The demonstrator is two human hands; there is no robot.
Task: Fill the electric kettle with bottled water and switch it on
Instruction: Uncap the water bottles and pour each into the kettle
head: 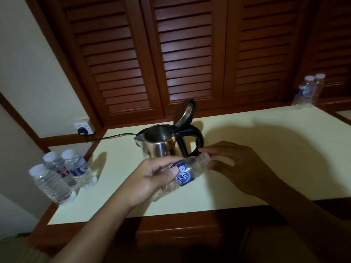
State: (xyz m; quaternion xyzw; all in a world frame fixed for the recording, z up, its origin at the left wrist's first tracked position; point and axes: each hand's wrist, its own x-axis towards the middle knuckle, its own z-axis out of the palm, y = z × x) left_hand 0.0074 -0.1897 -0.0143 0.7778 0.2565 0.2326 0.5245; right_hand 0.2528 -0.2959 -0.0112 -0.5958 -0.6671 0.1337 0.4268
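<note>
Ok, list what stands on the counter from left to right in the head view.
three capped water bottles → kettle, lid open → two bottles at the far right. The held bottle overlaps the kettle, so it is left out.

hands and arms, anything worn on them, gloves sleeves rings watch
Nothing worn shows. The left hand and right hand are bare: no gloves, no rings visible on the fingers. The left forearm and right forearm are bare to the frame's edge, no sleeve or watch; the right one is in shadow.
</note>
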